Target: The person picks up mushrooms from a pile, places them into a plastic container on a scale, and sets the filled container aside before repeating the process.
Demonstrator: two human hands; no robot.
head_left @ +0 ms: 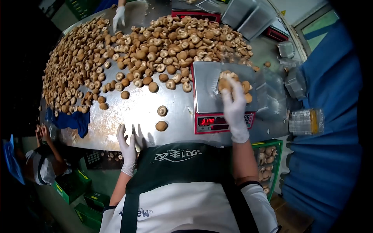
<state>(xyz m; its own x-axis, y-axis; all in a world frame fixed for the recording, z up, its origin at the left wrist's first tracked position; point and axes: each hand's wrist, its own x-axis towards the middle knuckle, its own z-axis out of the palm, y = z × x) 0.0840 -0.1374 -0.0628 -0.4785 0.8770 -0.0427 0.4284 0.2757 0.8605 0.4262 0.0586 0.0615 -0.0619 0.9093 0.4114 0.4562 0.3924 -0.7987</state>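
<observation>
My gloved right hand (pixel 235 101) reaches over the red digital scale (pixel 205 87), its blurred fingers at several shiitake mushrooms (pixel 246 86) on the weighing plate. Clear plastic shows around these mushrooms, seemingly a punnet. Whether the fingers grip one is hard to make out. The display (pixel 208 120) reads 0.170. At the table's near edge, my gloved left hand (pixel 127 149) is open with fingers spread, holding nothing. Two single mushrooms, one stem up (pixel 162 111) and one cap up (pixel 161 126), lie between that hand and the scale.
A wide heap of shiitake (pixel 147 46) covers the far side of the metal table (pixel 136 106). Clear punnets (pixel 270 91) are stacked right of the scale. Another person's gloved hand (pixel 119 17) is across the table; a second person stands at left. A blue cloth (pixel 74 122) lies left.
</observation>
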